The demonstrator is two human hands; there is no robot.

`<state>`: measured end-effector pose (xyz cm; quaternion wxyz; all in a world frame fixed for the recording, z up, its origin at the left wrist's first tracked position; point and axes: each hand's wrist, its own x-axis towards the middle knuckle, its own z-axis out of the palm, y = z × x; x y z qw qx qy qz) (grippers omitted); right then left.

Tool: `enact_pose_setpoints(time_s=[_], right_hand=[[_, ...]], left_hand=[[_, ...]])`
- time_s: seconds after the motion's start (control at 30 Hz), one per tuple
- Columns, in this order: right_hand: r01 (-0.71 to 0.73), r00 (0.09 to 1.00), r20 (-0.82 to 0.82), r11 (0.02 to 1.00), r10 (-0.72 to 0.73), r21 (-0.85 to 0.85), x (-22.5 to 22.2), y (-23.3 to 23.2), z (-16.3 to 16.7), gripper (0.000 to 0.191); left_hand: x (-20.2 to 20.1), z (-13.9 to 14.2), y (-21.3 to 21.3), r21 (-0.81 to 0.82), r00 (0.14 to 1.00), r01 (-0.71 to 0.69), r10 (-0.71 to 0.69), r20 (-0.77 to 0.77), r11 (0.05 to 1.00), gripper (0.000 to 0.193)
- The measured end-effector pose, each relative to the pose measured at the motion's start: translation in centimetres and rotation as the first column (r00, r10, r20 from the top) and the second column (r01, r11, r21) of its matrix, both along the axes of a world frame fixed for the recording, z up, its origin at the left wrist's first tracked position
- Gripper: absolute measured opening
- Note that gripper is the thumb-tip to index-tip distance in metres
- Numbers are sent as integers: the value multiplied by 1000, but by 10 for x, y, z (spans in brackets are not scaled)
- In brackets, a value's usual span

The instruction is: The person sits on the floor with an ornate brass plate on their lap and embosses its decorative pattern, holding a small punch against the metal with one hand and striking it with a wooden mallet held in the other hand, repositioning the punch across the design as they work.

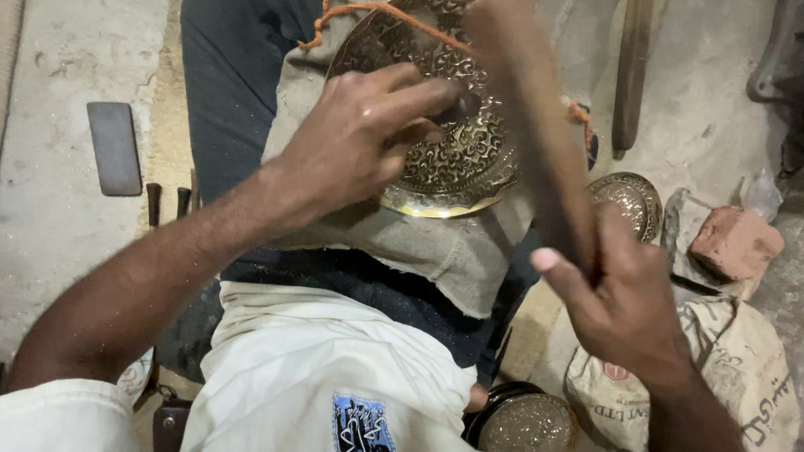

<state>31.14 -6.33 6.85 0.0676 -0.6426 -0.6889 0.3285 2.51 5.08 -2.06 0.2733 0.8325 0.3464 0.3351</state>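
A round brass plate [447,162] with engraved scroll patterns rests on a grey cloth [439,249] over my raised knee. My left hand [362,134] lies on the plate, its fingers pinched on a small dark chisel [459,109] pressed to the metal. My right hand [616,296] grips the lower end of a flat wooden mallet [531,111], which rises blurred up across the plate. An orange cord [383,13] runs over the plate's top edge.
A smaller engraved brass dish [629,199] sits right of the knee, another round brass piece [527,433] lies near my lap. A brick [736,243] and a printed sack [741,377] are at right. A dark flat stone [115,147] and tool handles [168,202] lie left on the concrete floor.
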Motion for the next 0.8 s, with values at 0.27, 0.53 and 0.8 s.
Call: enact_pose_setpoints(time_s=[0.27, 0.53, 0.8], right_hand=[[-54, 962, -243, 959, 125, 280, 5, 12, 1, 43], [-68, 997, 41, 998, 69, -5, 0, 16, 6, 53], [-30, 982, -177, 974, 71, 223, -7, 14, 7, 58]], left_hand=[[5, -6, -4, -48, 996, -61, 64, 65, 997, 41], [3, -7, -3, 2, 997, -50, 50, 55, 999, 40], [3, -6, -3, -34, 998, -18, 21, 67, 999, 39]])
